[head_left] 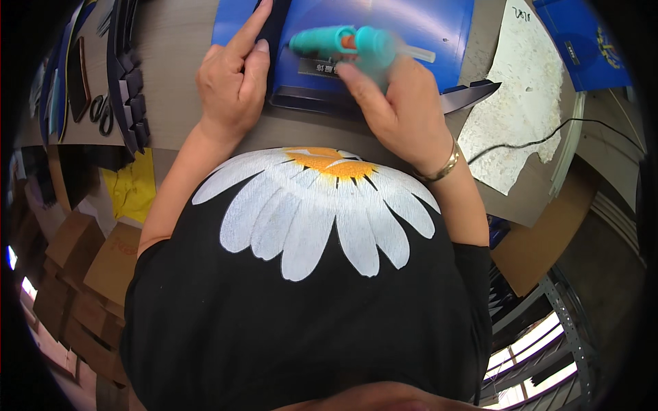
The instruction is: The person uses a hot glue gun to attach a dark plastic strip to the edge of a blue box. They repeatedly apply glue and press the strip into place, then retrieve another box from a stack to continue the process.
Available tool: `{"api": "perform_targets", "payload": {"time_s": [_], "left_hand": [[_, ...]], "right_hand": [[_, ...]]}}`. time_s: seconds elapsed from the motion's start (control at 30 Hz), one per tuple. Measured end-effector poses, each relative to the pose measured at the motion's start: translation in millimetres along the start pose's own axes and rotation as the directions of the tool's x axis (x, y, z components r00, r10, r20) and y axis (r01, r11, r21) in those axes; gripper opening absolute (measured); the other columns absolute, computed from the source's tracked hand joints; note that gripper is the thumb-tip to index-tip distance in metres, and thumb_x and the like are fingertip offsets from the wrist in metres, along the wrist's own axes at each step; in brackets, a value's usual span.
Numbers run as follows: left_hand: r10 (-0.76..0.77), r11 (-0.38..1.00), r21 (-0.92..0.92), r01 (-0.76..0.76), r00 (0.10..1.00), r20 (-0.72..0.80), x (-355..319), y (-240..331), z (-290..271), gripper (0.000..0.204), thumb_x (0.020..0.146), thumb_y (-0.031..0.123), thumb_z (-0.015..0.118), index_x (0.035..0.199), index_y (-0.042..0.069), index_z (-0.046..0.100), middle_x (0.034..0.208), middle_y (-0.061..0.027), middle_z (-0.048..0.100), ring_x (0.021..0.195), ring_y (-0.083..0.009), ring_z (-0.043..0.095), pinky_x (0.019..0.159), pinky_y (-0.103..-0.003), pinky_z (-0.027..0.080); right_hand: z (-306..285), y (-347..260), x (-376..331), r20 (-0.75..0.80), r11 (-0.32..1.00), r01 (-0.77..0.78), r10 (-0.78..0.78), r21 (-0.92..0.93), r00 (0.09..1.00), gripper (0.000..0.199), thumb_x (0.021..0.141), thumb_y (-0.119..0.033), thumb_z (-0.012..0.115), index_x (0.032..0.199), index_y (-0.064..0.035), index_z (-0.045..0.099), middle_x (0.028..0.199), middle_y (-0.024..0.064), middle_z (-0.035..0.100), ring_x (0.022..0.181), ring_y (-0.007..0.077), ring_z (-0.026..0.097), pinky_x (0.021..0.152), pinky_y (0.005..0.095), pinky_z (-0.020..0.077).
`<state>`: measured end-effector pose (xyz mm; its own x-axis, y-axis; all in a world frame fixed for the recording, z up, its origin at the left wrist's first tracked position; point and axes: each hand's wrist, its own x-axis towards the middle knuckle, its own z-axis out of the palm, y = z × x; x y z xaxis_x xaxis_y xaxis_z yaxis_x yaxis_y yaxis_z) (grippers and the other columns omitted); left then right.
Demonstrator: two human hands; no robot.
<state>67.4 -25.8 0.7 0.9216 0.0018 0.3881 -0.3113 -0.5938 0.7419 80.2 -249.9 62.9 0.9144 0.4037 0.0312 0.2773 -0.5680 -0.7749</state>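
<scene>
A teal glue gun (329,42) with an orange part in its body is in my right hand (404,103), whose fingers are wrapped round its blurred grip. The gun lies over a glossy blue sheet (425,20) with a dark label and a dark folded near edge. A pale translucent stick (418,53) juts from the gun's right end. My left hand (236,79) is at the sheet's left side, thumb and stretched forefinger against a black strip (277,38); its other fingers are curled and partly hidden.
Dark notched strips (127,89) and black scissors (103,113) lie left. A dark pointed piece (469,96) sticks out right, beside a stained white sheet (510,116) crossed by a black cable (528,145). Another blue sheet (582,41) lies far right. Cardboard boxes (82,274) stand lower left.
</scene>
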Motion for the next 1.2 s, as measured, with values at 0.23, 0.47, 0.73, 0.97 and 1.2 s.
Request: {"api": "perform_targets", "payload": {"time_s": [0.23, 0.47, 0.73, 0.97, 1.2], "left_hand": [[-0.039, 0.991, 0.128, 0.029, 0.997, 0.073, 1.6, 7.3, -2.4, 0.043, 0.094, 0.005, 0.056, 0.135, 0.014, 0.064, 0.062, -0.0059, 0.049, 0.059, -0.0166, 0.041, 0.059, -0.031, 0.038], [0.035, 0.986, 0.159, -0.044, 0.998, 0.059, 6.7, 9.1, 1.5, 0.043, 0.090, 0.004, 0.057, 0.131, 0.013, 0.066, 0.054, -0.0029, 0.051, 0.049, -0.0218, 0.044, 0.061, -0.035, 0.037], [0.040, 0.981, 0.185, -0.050, 0.998, 0.058, 6.2, 10.3, 2.4, 0.042, 0.090, 0.003, 0.057, 0.131, 0.009, 0.065, 0.055, -0.0033, 0.051, 0.049, -0.0208, 0.044, 0.061, -0.034, 0.034], [0.018, 0.979, 0.202, -0.033, 0.997, 0.077, 6.5, 15.3, 3.2, 0.042, 0.090, 0.002, 0.057, 0.131, 0.008, 0.065, 0.054, -0.0040, 0.048, 0.049, -0.0204, 0.043, 0.060, -0.034, 0.033], [0.012, 0.977, 0.211, -0.028, 0.997, 0.080, 8.0, 17.7, 2.5, 0.041, 0.090, 0.002, 0.058, 0.130, 0.009, 0.066, 0.053, -0.0038, 0.048, 0.049, -0.0199, 0.044, 0.061, -0.033, 0.034]], "right_hand": [[-3.8, 2.2, -4.4, 0.017, 0.984, 0.132, -0.135, 0.119, 0.991, 0.023, 0.091, -0.024, 0.066, 0.106, -0.0066, 0.065, 0.094, 0.0113, 0.064, 0.076, 0.0354, 0.065, 0.066, 0.0414, 0.0515], [-3.5, 3.8, 11.3, -0.148, 0.976, -0.041, 0.009, -0.214, 0.989, 0.027, 0.092, -0.028, 0.067, 0.099, -0.0034, 0.060, 0.072, 0.0167, 0.066, 0.069, 0.0369, 0.067, 0.061, 0.0436, 0.0525], [-0.1, 2.3, 4.9, -0.018, 0.990, 0.083, -0.086, -0.117, 0.996, 0.032, 0.092, -0.030, 0.066, 0.106, -0.0031, 0.054, 0.069, 0.0159, 0.064, 0.065, 0.0382, 0.066, 0.058, 0.0438, 0.0523], [-9.9, 13.8, 15.6, -0.234, 0.965, -0.054, -0.007, -0.255, 0.972, 0.033, 0.093, -0.030, 0.065, 0.104, -0.0018, 0.053, 0.072, 0.0161, 0.065, 0.066, 0.0383, 0.067, 0.058, 0.0445, 0.0528], [-5.5, 10.6, 11.1, -0.217, 0.956, -0.031, -0.035, -0.291, 0.976, 0.034, 0.093, -0.032, 0.064, 0.102, -0.0012, 0.051, 0.071, 0.0190, 0.065, 0.067, 0.0402, 0.067, 0.057, 0.0461, 0.0532]]}}
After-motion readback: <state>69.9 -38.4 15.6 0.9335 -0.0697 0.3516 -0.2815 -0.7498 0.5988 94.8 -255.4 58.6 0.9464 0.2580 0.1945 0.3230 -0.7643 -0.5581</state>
